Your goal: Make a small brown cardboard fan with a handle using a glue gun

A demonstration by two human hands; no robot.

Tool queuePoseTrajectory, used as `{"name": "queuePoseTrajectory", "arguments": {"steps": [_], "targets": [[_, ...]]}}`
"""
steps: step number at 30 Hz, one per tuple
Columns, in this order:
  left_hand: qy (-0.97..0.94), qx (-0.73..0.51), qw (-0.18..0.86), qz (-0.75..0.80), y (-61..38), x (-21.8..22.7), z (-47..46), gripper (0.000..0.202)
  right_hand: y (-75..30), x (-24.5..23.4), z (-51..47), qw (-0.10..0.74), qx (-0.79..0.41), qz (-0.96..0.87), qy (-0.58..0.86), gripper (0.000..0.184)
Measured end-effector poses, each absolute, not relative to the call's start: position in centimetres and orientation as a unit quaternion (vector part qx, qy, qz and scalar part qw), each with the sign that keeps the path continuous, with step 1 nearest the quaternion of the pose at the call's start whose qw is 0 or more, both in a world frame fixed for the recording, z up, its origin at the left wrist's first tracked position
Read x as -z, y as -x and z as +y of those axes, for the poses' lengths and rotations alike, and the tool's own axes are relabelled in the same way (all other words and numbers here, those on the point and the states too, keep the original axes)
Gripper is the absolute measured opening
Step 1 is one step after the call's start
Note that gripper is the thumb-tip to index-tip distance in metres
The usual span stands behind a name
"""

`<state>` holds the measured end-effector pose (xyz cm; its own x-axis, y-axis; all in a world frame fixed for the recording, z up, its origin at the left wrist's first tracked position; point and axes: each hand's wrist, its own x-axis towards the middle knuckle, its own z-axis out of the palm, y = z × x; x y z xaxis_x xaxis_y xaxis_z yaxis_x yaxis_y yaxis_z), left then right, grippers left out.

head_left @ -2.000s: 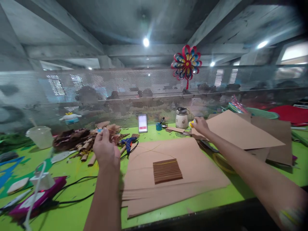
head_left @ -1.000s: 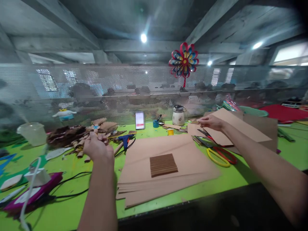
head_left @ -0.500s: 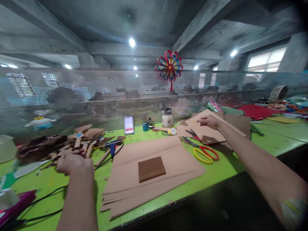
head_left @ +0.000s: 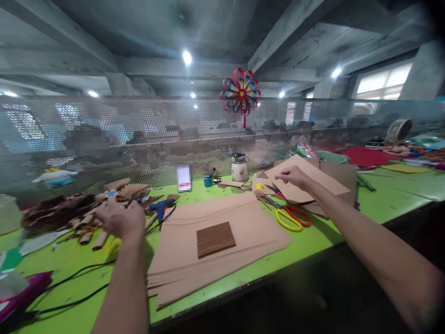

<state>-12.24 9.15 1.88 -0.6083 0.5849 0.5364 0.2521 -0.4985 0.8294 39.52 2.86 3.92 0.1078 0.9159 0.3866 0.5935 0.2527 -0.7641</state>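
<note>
My left hand [head_left: 121, 217] hovers over paper rolls [head_left: 100, 240] and folded brown paper pieces [head_left: 134, 190] on the left, its fingers loosely spread, with nothing visible in them. On the right, my right hand [head_left: 295, 177] is closed, fingertips together, above brown card sheets [head_left: 328, 178]; whatever it may pinch is too small to make out. A thin yellow thread [head_left: 208, 215] lies across the stacked brown paper [head_left: 181, 260]. Near its right end is a yellow thread spool [head_left: 259, 189]. A ribbed brown cardboard square [head_left: 215, 240] rests on the stack.
Yellow-handled scissors [head_left: 289, 220] and red-handled scissors [head_left: 301, 216] lie right of the stack. A blue glue gun [head_left: 162, 208] with a black cord sits left of it. Behind stand a phone [head_left: 184, 178], a blue pot [head_left: 208, 181] and a bottle [head_left: 239, 168] before a perforated screen [head_left: 156, 125].
My left hand has moved slightly right and up, and its fingers have opened. The thread has dropped onto the paper stack. The spool has turned. My right hand stays closed, slightly further left.
</note>
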Motion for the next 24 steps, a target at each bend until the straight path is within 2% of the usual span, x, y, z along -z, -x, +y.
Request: {"name": "queuePoseTrajectory", "arguments": {"steps": [2,3,5,7,9,12,13,15,17,21,24], "targets": [[-0.457,-0.692,-0.086,0.552,10.2,-2.2,8.6,0.036,-36.3,-4.0,2.9,0.442,-0.167,-0.679,0.561,0.038],[-0.507,-0.661,-0.131,0.537,9.0,-2.4,8.3,0.034,-34.5,-4.0,3.0,0.433,-0.165,-0.697,0.547,0.035],[-0.602,-0.629,-0.134,0.474,5.9,-2.7,7.6,0.026,-30.8,-3.8,3.2,0.411,-0.166,-0.732,0.517,0.029],[-0.712,-0.575,-0.055,0.400,2.6,-2.9,6.5,0.019,-27.1,-3.4,3.3,0.385,-0.171,-0.766,0.485,0.024],[-0.776,-0.517,0.088,0.350,-0.6,-2.8,5.2,0.018,-24.0,-2.9,3.3,0.366,-0.172,-0.792,0.458,0.020],[-0.786,-0.402,0.355,0.307,-3.9,-2.6,3.6,0.033,-21.1,-2.1,3.2,0.361,-0.169,-0.809,0.432,0.013],[-0.779,-0.377,0.399,0.304,-4.5,-2.4,3.4,0.042,-20.7,-1.9,3.1,0.364,-0.171,-0.810,0.427,0.014],[-0.761,-0.344,0.435,0.337,-5.2,-1.9,3.3,0.054,-20.5,-1.2,2.9,0.375,-0.178,-0.805,0.425,0.017],[-0.752,-0.328,0.432,0.374,-5.3,-1.2,3.7,0.058,-20.9,-0.5,2.7,0.392,-0.186,-0.792,0.429,0.019],[-0.760,-0.337,0.399,0.387,-4.9,0.0,4.4,0.043,-21.9,0.7,2.5,0.430,-0.212,-0.762,0.436,0.018],[-0.768,-0.344,0.383,0.380,-4.4,0.2,4.5,0.033,-22.6,1.1,2.6,0.442,-0.252,-0.749,0.424,0.025]]}}
